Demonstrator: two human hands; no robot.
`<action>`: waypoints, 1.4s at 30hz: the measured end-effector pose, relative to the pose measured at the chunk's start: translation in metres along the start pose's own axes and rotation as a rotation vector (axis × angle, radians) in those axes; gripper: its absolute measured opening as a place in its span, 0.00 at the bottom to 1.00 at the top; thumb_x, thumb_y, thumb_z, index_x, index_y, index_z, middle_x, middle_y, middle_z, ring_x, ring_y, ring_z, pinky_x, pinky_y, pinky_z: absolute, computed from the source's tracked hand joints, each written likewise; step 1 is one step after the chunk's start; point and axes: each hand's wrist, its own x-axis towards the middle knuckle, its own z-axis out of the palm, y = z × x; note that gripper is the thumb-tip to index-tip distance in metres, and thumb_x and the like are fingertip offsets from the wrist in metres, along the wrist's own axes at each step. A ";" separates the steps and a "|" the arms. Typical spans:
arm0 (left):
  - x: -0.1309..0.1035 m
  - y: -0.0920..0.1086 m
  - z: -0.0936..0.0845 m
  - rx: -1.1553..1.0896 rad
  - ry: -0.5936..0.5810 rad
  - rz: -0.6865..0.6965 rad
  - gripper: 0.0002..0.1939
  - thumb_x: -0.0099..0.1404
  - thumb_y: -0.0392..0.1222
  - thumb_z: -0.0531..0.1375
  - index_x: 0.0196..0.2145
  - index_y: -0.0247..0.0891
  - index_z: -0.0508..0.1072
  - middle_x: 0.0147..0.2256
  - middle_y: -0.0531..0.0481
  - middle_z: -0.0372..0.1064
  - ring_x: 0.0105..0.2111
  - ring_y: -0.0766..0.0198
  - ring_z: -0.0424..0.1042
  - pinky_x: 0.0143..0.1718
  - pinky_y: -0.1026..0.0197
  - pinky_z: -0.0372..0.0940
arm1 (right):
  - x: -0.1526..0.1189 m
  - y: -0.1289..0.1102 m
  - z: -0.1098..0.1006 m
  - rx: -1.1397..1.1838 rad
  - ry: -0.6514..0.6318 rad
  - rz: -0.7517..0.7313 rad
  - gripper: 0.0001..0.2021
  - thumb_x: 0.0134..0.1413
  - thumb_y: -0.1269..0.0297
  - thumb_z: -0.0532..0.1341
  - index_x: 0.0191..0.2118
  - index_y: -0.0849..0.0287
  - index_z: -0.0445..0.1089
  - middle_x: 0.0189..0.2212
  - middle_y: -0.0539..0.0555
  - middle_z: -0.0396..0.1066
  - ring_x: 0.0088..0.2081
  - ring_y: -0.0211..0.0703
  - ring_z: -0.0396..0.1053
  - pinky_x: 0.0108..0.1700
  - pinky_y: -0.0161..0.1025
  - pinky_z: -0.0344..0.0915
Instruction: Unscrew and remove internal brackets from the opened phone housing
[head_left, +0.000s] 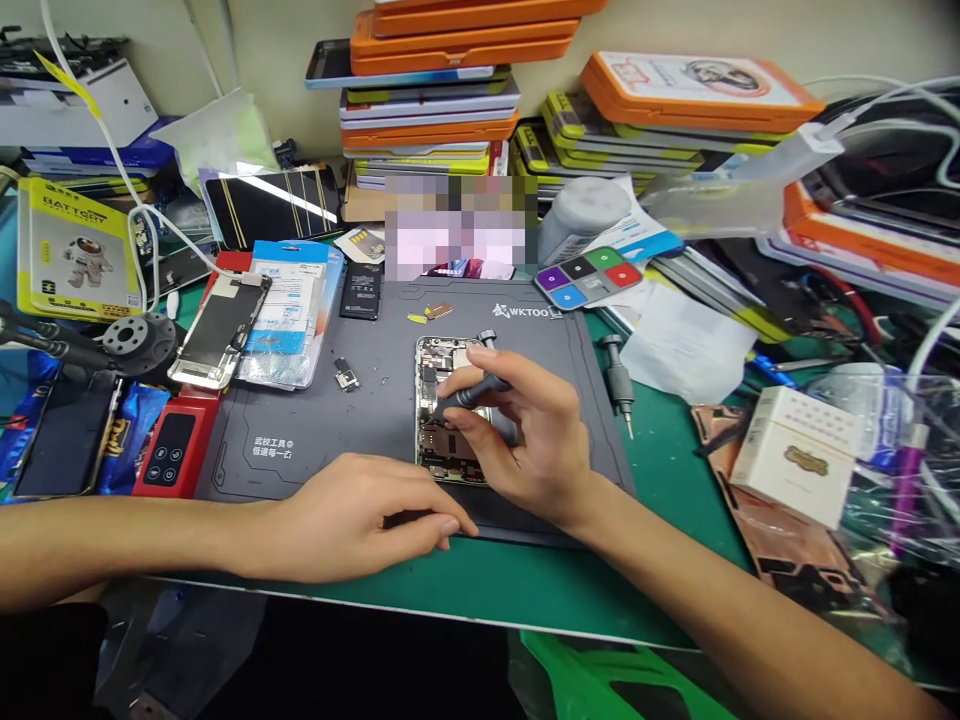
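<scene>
An opened smartphone [430,375] lies on the grey work mat, its circuit board and inner parts bare. Over it, my right hand [544,430] pinches a dark screwdriver [474,391] between thumb and fingers, one end of it pointing at the phone's middle. I cannot make out the driver's tip. My left hand [367,515] rests palm down at the mat's front edge, just below the phone. Its index finger and thumb stretch out with a gap between them, and nothing shows in them. My right fingers hide the phone's right side.
Left of the phone are a small metal part [346,375], a battery [361,290] and a detached screen [221,330]. Another screwdriver [618,385] lies right of the mat [300,410]. A cigarette box [795,455] sits further right. Stacked orange cases [457,45] line the back.
</scene>
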 end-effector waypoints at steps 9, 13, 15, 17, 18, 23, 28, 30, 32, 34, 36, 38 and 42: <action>-0.002 -0.003 0.001 0.018 -0.002 0.028 0.12 0.77 0.43 0.57 0.49 0.43 0.80 0.38 0.53 0.80 0.39 0.66 0.78 0.43 0.66 0.66 | 0.000 -0.001 0.001 -0.068 -0.037 -0.012 0.33 0.65 0.74 0.61 0.70 0.46 0.52 0.44 0.55 0.75 0.38 0.42 0.76 0.36 0.39 0.79; -0.002 -0.002 0.000 0.018 -0.011 0.031 0.12 0.77 0.42 0.56 0.49 0.42 0.80 0.39 0.52 0.80 0.40 0.65 0.78 0.43 0.67 0.66 | 0.002 -0.001 -0.001 -0.074 -0.041 -0.043 0.36 0.63 0.76 0.63 0.71 0.46 0.52 0.45 0.56 0.77 0.40 0.44 0.78 0.37 0.41 0.80; -0.002 -0.002 0.000 0.015 -0.014 0.033 0.12 0.77 0.42 0.56 0.49 0.42 0.79 0.39 0.52 0.80 0.40 0.65 0.78 0.43 0.67 0.66 | 0.004 -0.002 -0.003 -0.077 -0.060 -0.101 0.38 0.61 0.77 0.63 0.71 0.47 0.52 0.49 0.58 0.78 0.44 0.47 0.79 0.41 0.45 0.80; -0.001 -0.002 0.000 0.012 -0.016 0.036 0.12 0.77 0.42 0.56 0.49 0.42 0.79 0.39 0.52 0.80 0.40 0.65 0.78 0.44 0.67 0.66 | 0.007 -0.003 -0.005 -0.075 -0.092 -0.148 0.39 0.59 0.79 0.63 0.72 0.50 0.52 0.54 0.61 0.77 0.50 0.50 0.78 0.47 0.49 0.80; -0.001 -0.002 0.001 0.011 -0.015 0.037 0.12 0.77 0.42 0.56 0.49 0.42 0.79 0.39 0.52 0.79 0.40 0.66 0.78 0.44 0.67 0.66 | 0.008 -0.004 -0.006 -0.071 -0.104 -0.156 0.40 0.58 0.80 0.62 0.73 0.52 0.52 0.55 0.62 0.76 0.52 0.51 0.78 0.49 0.50 0.79; -0.002 -0.003 0.001 0.025 -0.014 0.042 0.12 0.77 0.42 0.57 0.49 0.41 0.79 0.38 0.53 0.79 0.39 0.66 0.77 0.44 0.66 0.65 | 0.010 -0.005 -0.007 -0.134 -0.072 -0.156 0.38 0.58 0.78 0.64 0.71 0.49 0.55 0.47 0.57 0.80 0.41 0.50 0.79 0.40 0.48 0.78; -0.002 -0.003 0.001 0.033 -0.007 0.053 0.11 0.76 0.41 0.57 0.48 0.42 0.79 0.39 0.54 0.80 0.39 0.67 0.78 0.44 0.67 0.66 | 0.010 -0.004 -0.005 -0.167 -0.056 -0.131 0.37 0.61 0.76 0.64 0.72 0.50 0.54 0.49 0.57 0.79 0.42 0.46 0.79 0.40 0.44 0.77; -0.002 -0.003 0.001 0.037 -0.006 0.056 0.11 0.76 0.41 0.57 0.49 0.42 0.79 0.39 0.54 0.79 0.40 0.67 0.78 0.44 0.67 0.66 | 0.010 -0.005 -0.006 -0.182 -0.057 -0.136 0.35 0.62 0.77 0.63 0.71 0.52 0.55 0.48 0.56 0.79 0.41 0.45 0.79 0.40 0.42 0.77; -0.002 -0.004 0.002 0.041 -0.005 0.061 0.11 0.76 0.41 0.57 0.49 0.42 0.79 0.39 0.54 0.79 0.40 0.67 0.78 0.45 0.67 0.66 | 0.011 -0.006 -0.008 -0.219 -0.052 -0.182 0.32 0.63 0.74 0.63 0.70 0.54 0.57 0.44 0.56 0.80 0.38 0.44 0.78 0.37 0.41 0.75; -0.002 -0.003 0.002 0.047 -0.003 0.063 0.11 0.77 0.41 0.57 0.49 0.42 0.79 0.39 0.55 0.79 0.40 0.67 0.78 0.46 0.67 0.66 | 0.012 -0.008 -0.011 -0.236 -0.057 -0.213 0.28 0.66 0.70 0.62 0.69 0.56 0.60 0.43 0.58 0.80 0.39 0.46 0.77 0.38 0.42 0.75; -0.002 -0.003 0.001 0.046 -0.006 0.061 0.11 0.76 0.41 0.57 0.49 0.42 0.79 0.39 0.55 0.79 0.40 0.67 0.77 0.46 0.67 0.66 | 0.013 -0.011 -0.013 -0.230 -0.072 -0.215 0.27 0.68 0.74 0.57 0.70 0.57 0.60 0.44 0.59 0.79 0.43 0.46 0.77 0.41 0.42 0.75; -0.002 -0.003 0.001 0.044 -0.012 0.057 0.11 0.76 0.40 0.57 0.49 0.41 0.79 0.39 0.54 0.79 0.41 0.67 0.77 0.46 0.67 0.66 | 0.013 -0.014 -0.015 -0.244 -0.065 -0.217 0.30 0.65 0.80 0.56 0.70 0.56 0.60 0.43 0.58 0.79 0.43 0.45 0.77 0.42 0.41 0.75; -0.003 -0.003 0.000 0.057 -0.010 0.057 0.11 0.77 0.40 0.56 0.49 0.41 0.79 0.39 0.54 0.79 0.40 0.68 0.77 0.46 0.68 0.66 | 0.014 -0.017 -0.014 -0.292 -0.024 -0.205 0.31 0.62 0.80 0.61 0.68 0.55 0.64 0.40 0.56 0.78 0.41 0.44 0.77 0.41 0.40 0.75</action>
